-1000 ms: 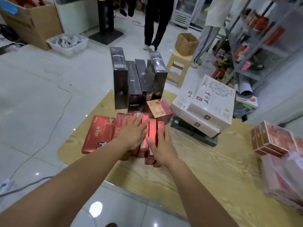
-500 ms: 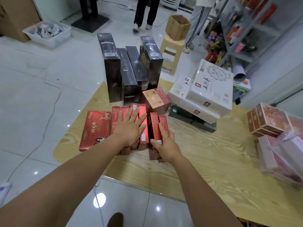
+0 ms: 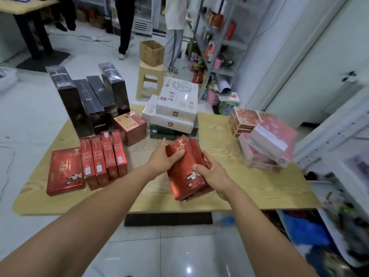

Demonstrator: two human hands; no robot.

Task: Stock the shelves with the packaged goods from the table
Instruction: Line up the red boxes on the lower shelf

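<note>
Both hands hold a small stack of red foil boxes (image 3: 184, 168) above the middle of the wooden table (image 3: 249, 186). My left hand (image 3: 162, 158) grips the stack's left edge, and my right hand (image 3: 211, 173) clasps its right side. Several more red boxes (image 3: 103, 158) stand on edge at the table's left, beside a flat red box (image 3: 64, 170). Tall black boxes (image 3: 87, 100) stand behind them. White boxes (image 3: 173, 110) lie stacked at the back, pink and red packs (image 3: 263, 136) at the right. A metal shelf (image 3: 217, 43) with goods stands beyond the table.
A plastic stool (image 3: 148, 76) carrying a cardboard box (image 3: 151, 51) stands behind the table. Two people's legs (image 3: 125, 29) are near the shelf. A small red-and-tan box (image 3: 130, 126) sits mid-table. Clutter and a blue bag (image 3: 305, 230) lie on the floor at right.
Both hands took red boxes from the standing row at the left, lifted them and carried them right toward the table's middle. The camera view swung right and up.
</note>
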